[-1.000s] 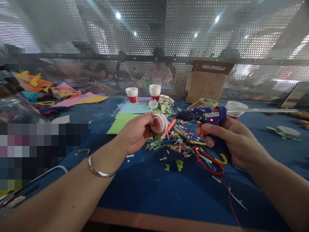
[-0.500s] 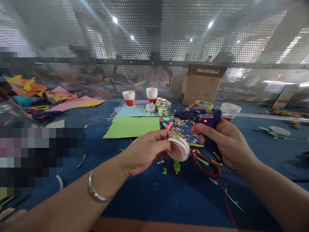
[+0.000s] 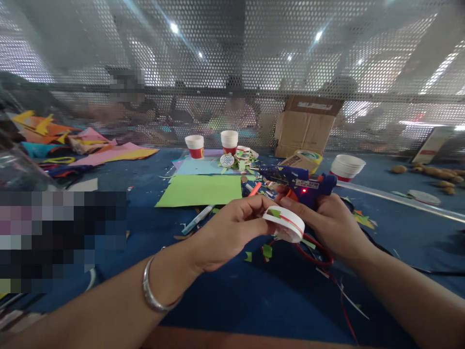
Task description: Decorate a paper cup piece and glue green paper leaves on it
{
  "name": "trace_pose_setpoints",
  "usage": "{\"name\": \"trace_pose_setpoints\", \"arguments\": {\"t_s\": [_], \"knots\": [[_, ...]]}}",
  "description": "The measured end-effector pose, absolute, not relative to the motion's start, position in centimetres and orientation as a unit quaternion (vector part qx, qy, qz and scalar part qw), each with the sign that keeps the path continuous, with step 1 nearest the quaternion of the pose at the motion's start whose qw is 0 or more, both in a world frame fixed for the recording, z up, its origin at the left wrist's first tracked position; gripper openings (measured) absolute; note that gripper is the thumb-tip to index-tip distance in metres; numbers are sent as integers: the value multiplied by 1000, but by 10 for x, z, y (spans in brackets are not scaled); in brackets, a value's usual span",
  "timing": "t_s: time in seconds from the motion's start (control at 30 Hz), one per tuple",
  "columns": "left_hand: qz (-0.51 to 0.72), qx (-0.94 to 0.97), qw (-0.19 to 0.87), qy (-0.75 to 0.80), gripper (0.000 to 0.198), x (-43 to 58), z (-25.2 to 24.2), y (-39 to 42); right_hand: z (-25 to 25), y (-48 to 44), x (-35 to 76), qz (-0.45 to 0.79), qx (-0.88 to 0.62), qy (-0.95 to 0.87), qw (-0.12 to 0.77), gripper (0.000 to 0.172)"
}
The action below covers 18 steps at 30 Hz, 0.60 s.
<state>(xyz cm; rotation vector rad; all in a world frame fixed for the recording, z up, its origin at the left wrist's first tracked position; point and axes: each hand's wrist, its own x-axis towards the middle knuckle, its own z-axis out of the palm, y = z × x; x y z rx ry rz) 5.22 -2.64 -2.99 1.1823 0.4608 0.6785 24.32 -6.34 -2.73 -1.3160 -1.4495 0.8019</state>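
Note:
My left hand (image 3: 232, 230) pinches a shallow white paper cup bottom (image 3: 288, 224) with a red line round its rim and a bit of green paper on its side. It is tilted, rim side showing. Wrapped round the handle of a blue hot glue gun (image 3: 303, 182) is my right hand (image 3: 336, 223), a finger by the orange trigger. The gun's red light is lit and its nozzle points left, above and behind the cup bottom. A long clear glue stick (image 3: 399, 196) trails from its back. Right fingertips are close to the cup bottom; contact cannot be made out.
Bright green paper (image 3: 199, 190) lies ahead, with small turtle-like paper pieces (image 3: 241, 156) behind it. Stacked paper cups (image 3: 194, 145), more cups (image 3: 347, 167) and a cardboard box (image 3: 303, 127) stand farther back. Paper scraps and a red cord (image 3: 319, 254) lie below my hands; coloured paper (image 3: 116, 154) sits left.
The cup bottom has moved right and turned to show its rim. My right hand and the glue gun have shifted slightly left and down, bringing the hands closer together.

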Motion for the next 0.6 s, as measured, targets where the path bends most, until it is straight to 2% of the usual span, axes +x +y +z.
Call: {"name": "trace_pose_setpoints", "arguments": {"t_s": [0.13,0.27,0.37,0.6], "knots": [[304,513,774,214,10,52,-30,-20,-30,-62,246,291,-558,-618,471,31],[321,474,780,251,5,44,-33,-3,-30,-63,253,218,-584,-645,441,41],[325,498,751,287,16,38,-34,8,-29,-65,257,188,-587,-652,441,47],[374,485,729,306,28,36,-29,13,-28,-69,256,207,-542,-683,444,29]]}}
